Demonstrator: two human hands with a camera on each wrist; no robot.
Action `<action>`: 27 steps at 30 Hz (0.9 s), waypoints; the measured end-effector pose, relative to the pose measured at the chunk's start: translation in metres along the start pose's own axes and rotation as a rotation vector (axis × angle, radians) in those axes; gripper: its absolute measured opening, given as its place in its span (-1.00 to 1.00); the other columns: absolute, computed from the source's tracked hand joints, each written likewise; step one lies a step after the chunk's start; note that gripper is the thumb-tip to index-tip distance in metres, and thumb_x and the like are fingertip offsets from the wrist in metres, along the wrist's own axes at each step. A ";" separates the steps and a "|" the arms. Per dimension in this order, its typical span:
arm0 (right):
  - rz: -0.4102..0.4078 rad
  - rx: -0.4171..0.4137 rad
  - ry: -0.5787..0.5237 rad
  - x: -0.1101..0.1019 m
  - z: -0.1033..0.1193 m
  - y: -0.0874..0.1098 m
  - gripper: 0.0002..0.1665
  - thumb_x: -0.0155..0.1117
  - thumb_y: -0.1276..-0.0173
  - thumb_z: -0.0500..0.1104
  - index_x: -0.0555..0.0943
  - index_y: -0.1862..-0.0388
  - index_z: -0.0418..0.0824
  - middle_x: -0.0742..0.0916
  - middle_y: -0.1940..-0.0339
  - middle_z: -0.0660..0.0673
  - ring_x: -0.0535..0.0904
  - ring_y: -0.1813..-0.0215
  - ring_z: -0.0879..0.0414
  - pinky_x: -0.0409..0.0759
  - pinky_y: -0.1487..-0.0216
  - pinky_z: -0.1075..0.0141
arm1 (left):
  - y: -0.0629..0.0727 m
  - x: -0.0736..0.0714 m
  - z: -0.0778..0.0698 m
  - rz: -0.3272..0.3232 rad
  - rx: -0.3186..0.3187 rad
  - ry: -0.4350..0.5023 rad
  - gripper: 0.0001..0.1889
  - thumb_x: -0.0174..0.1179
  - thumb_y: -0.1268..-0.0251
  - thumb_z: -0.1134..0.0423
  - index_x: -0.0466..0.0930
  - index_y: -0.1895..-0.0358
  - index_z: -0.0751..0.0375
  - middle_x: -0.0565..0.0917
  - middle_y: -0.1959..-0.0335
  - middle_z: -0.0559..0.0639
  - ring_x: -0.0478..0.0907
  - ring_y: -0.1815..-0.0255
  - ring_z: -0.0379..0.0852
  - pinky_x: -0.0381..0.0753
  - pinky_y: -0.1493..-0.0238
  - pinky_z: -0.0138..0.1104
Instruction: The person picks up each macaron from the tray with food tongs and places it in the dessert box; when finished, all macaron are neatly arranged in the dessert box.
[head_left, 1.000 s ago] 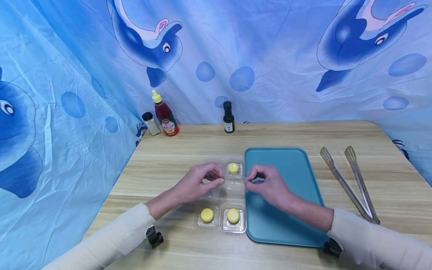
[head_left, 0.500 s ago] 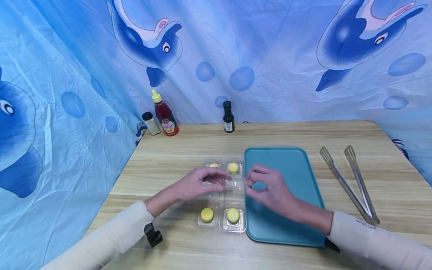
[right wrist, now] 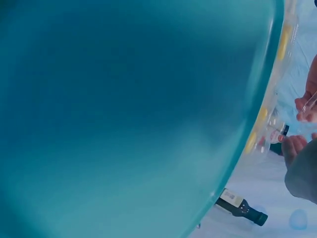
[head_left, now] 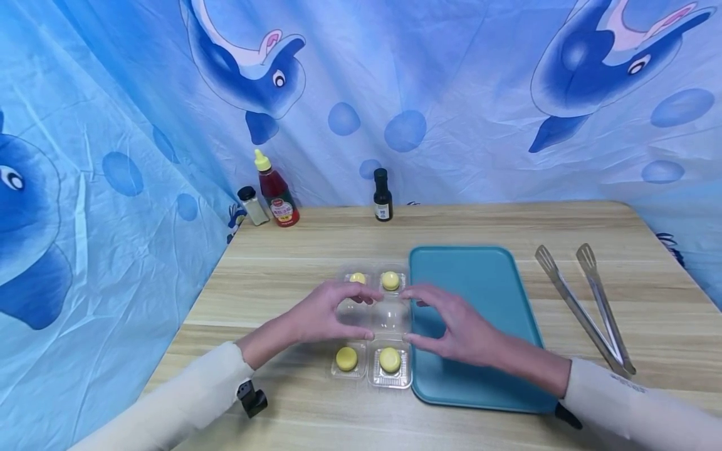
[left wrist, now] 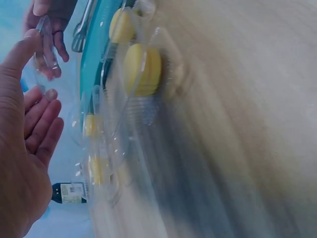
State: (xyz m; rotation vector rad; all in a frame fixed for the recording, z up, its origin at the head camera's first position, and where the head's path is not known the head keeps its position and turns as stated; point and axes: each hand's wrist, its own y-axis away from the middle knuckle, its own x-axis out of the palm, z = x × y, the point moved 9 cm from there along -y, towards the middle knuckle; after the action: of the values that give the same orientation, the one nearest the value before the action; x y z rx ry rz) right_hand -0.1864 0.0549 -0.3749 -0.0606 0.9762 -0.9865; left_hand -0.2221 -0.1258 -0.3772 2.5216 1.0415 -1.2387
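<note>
My left hand (head_left: 333, 308) and right hand (head_left: 459, 322) face each other in the head view. Between them is a clear plastic lid (head_left: 389, 318), its opposite edges held between thumbs and fingers. In the left wrist view this lid (left wrist: 45, 54) stands raised above the table. Around the hands sit clear plastic boxes with round yellow macarons: one macaron (head_left: 390, 280) far right, another (head_left: 358, 278) far left, partly behind my left fingers, and two nearer ones, left (head_left: 346, 359) and right (head_left: 390, 360). Whether the lid joins a box cannot be told.
A teal tray (head_left: 479, 388) lies right of the boxes, under my right forearm. Farther right are metal tongs (head_left: 592, 313), spread apart. At the back stand a dark bottle (head_left: 382, 197), a red sauce bottle (head_left: 279, 197) and a seasoning jar (head_left: 252, 207).
My fingers and thumbs have spread from a narrow pinch to a wider hold at the lid's sides. The lid now shows broader between the hands, and the far left macaron has come into view.
</note>
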 end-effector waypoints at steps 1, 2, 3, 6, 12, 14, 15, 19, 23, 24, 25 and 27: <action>0.014 0.031 0.000 0.002 -0.002 0.002 -0.22 0.66 -0.27 -0.06 0.55 -0.42 -0.17 0.67 -0.37 -0.15 0.68 -0.26 -0.09 0.75 -0.20 -0.02 | 0.001 0.000 -0.002 -0.008 0.014 -0.020 -0.34 0.60 -0.21 -0.04 0.64 -0.34 0.08 0.70 -0.26 -0.22 0.62 -0.20 -0.23 0.68 -0.26 -0.20; 0.022 0.056 -0.003 0.003 -0.003 0.004 -0.20 0.67 -0.27 -0.06 0.55 -0.44 -0.16 0.67 -0.38 -0.14 0.69 -0.25 -0.10 0.75 -0.21 -0.01 | 0.002 0.000 -0.004 -0.015 0.031 -0.039 -0.34 0.60 -0.19 -0.05 0.64 -0.33 0.08 0.69 -0.26 -0.22 0.61 -0.20 -0.24 0.68 -0.26 -0.21; 0.030 0.080 -0.004 0.004 -0.004 0.006 -0.19 0.67 -0.26 -0.04 0.55 -0.45 -0.14 0.67 -0.38 -0.12 0.70 -0.25 -0.10 0.74 -0.21 0.00 | 0.003 0.001 -0.005 -0.023 0.054 -0.062 -0.33 0.61 -0.18 -0.07 0.64 -0.33 0.09 0.69 -0.27 -0.22 0.61 -0.21 -0.24 0.67 -0.26 -0.21; 0.031 0.103 0.005 0.008 -0.003 0.010 -0.18 0.71 -0.21 -0.04 0.59 -0.42 -0.15 0.70 -0.35 -0.10 0.69 -0.26 -0.07 0.73 -0.23 0.01 | 0.007 0.004 -0.013 -0.046 0.143 -0.120 -0.30 0.63 -0.14 -0.07 0.62 -0.32 0.11 0.68 -0.28 -0.16 0.60 -0.26 -0.21 0.65 -0.30 -0.22; 0.041 0.082 0.089 0.015 0.004 0.018 -0.17 0.73 -0.17 0.05 0.63 -0.35 -0.22 0.73 -0.28 -0.11 0.66 -0.30 -0.04 0.69 -0.29 -0.03 | 0.016 0.017 -0.020 -0.032 0.216 -0.193 -0.24 0.63 -0.10 -0.14 0.58 -0.33 0.10 0.65 -0.31 -0.12 0.54 -0.38 -0.14 0.55 -0.43 -0.16; 0.052 0.074 0.100 0.018 0.008 0.021 -0.18 0.73 -0.17 0.04 0.63 -0.34 -0.23 0.74 -0.26 -0.10 0.67 -0.28 -0.02 0.70 -0.27 -0.02 | 0.019 0.021 -0.022 -0.019 0.217 -0.215 -0.21 0.63 -0.08 -0.17 0.58 -0.33 0.11 0.64 -0.30 -0.14 0.53 -0.38 -0.15 0.53 -0.45 -0.17; 0.057 0.067 0.106 0.020 0.009 0.022 -0.18 0.74 -0.16 0.04 0.63 -0.33 -0.23 0.74 -0.25 -0.09 0.67 -0.27 -0.01 0.71 -0.26 -0.01 | 0.021 0.023 -0.023 -0.010 0.215 -0.220 -0.20 0.63 -0.07 -0.17 0.57 -0.34 0.11 0.64 -0.30 -0.15 0.52 -0.39 -0.16 0.52 -0.46 -0.18; 0.083 0.044 0.123 0.027 0.014 0.027 -0.19 0.74 -0.14 0.03 0.64 -0.31 -0.22 0.73 -0.24 -0.06 0.67 -0.25 0.03 0.73 -0.24 0.04 | 0.027 0.032 -0.026 0.030 0.223 -0.270 -0.17 0.62 -0.06 -0.22 0.54 -0.35 0.10 0.62 -0.29 -0.16 0.52 -0.36 -0.21 0.54 -0.43 -0.23; 0.110 0.035 0.128 0.034 0.017 0.031 -0.18 0.76 -0.10 0.06 0.65 -0.29 -0.19 0.71 -0.25 -0.03 0.66 -0.24 0.08 0.73 -0.24 0.09 | 0.031 0.042 -0.029 0.061 0.250 -0.320 -0.15 0.58 -0.06 -0.29 0.53 -0.35 0.09 0.61 -0.28 -0.16 0.52 -0.34 -0.23 0.54 -0.42 -0.25; 0.113 0.033 0.130 0.035 0.017 0.032 -0.18 0.77 -0.09 0.06 0.66 -0.29 -0.19 0.71 -0.25 -0.01 0.66 -0.24 0.09 0.73 -0.23 0.10 | 0.032 0.043 -0.030 0.063 0.260 -0.333 -0.14 0.58 -0.06 -0.31 0.53 -0.35 0.09 0.61 -0.28 -0.16 0.52 -0.34 -0.23 0.54 -0.42 -0.25; 0.116 0.034 0.132 0.036 0.018 0.033 -0.17 0.77 -0.07 0.07 0.66 -0.28 -0.18 0.70 -0.26 -0.01 0.66 -0.24 0.10 0.73 -0.24 0.11 | 0.033 0.045 -0.031 0.065 0.267 -0.342 -0.14 0.58 -0.06 -0.31 0.54 -0.34 0.10 0.61 -0.28 -0.16 0.52 -0.34 -0.23 0.53 -0.43 -0.26; 0.122 0.038 0.134 0.038 0.018 0.035 -0.16 0.78 -0.05 0.08 0.67 -0.28 -0.18 0.69 -0.26 0.00 0.66 -0.24 0.11 0.72 -0.25 0.12 | 0.033 0.048 -0.032 0.066 0.280 -0.363 -0.14 0.57 -0.05 -0.33 0.55 -0.33 0.09 0.62 -0.27 -0.15 0.52 -0.35 -0.22 0.52 -0.44 -0.26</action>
State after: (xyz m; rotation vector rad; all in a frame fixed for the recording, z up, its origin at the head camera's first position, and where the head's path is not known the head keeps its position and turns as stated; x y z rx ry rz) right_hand -0.1430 0.0411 -0.4056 0.0972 1.0707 -0.9051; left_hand -0.1601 -0.1127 -0.3973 2.3559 0.7393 -1.8431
